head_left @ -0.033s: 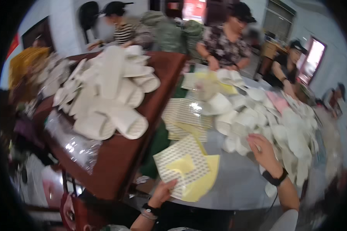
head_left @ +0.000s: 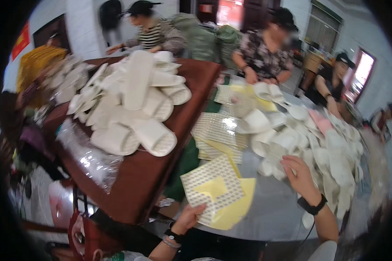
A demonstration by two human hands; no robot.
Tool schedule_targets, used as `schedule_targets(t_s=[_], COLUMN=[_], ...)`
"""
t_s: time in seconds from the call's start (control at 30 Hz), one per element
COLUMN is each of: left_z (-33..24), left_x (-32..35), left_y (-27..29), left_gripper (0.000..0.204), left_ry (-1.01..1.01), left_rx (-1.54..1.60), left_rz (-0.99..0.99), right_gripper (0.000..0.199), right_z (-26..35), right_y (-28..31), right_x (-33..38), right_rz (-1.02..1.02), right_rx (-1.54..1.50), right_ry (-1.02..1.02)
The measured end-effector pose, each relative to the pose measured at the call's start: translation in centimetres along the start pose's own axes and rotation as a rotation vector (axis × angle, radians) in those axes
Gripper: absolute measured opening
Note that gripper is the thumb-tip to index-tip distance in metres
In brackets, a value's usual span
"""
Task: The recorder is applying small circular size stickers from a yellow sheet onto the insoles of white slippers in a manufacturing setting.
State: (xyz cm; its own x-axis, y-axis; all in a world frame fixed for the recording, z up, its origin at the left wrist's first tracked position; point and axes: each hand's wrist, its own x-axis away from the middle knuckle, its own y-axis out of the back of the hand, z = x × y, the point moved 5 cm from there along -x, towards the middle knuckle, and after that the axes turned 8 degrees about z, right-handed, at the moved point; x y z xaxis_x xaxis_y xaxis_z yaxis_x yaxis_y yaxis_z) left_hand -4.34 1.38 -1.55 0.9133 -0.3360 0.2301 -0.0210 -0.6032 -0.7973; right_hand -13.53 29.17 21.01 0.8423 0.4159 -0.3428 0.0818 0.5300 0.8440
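Note:
My left hand (head_left: 190, 217) grips the near edge of a patterned sticker sheet (head_left: 231, 199) with a yellow patch in its middle. Under that sheet lies a plain yellow sheet (head_left: 244, 209), spread on the grey table. My right hand (head_left: 301, 174) hovers at the near left side of a heap of white slippers (head_left: 309, 141); its fingers are bent loosely, and nothing shows in them. Beyond my left hand, more patterned sheets (head_left: 217, 128) lie overlapped, some glossy.
A brown table (head_left: 130, 191) on the left bears a pile of white slippers (head_left: 137, 80) and a clear plastic bag (head_left: 89, 154). Across the grey table (head_left: 270, 217) a person (head_left: 268, 50) handles slippers; another person (head_left: 331, 82) reaches in from the right. Green sacks (head_left: 196, 41) stand behind.
The whole view has shifted a little, so things appear slightly further right, and it is sharper. Both hands keep nearly the same places, the left still on the sticker sheet.

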Motion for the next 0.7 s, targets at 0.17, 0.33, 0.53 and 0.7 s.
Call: schedule_targets(t_s=[0.17, 0.33, 0.53, 0.7], left_z=[-0.2, -0.4, 0.2, 0.3], left_x=[0.1, 0.1, -0.3, -0.4], left_y=[-0.6, -1.2, -0.8, -1.1], left_gripper=[0.040, 0.042, 0.038, 0.037], left_ry=[0.055, 0.106, 0.106, 0.149], left_rx=[0.026, 0.048, 0.080, 0.056], left_rz=[0.074, 0.127, 0.169, 0.197], right_gripper=[0.015, 0.017, 0.027, 0.043], right_z=[6.6, 13.6, 22.3, 27.8], right_y=[-3.3, -7.7, -15.4, -22.1], right_x=[-6.0, -12.5, -19.7, -24.6], right_rz=[0.105, 0.175, 0.136, 0.267], right_rx=[-0.097, -0.053, -0.045, 0.090], right_ry=[0.178, 0.470, 0.773, 0.814])
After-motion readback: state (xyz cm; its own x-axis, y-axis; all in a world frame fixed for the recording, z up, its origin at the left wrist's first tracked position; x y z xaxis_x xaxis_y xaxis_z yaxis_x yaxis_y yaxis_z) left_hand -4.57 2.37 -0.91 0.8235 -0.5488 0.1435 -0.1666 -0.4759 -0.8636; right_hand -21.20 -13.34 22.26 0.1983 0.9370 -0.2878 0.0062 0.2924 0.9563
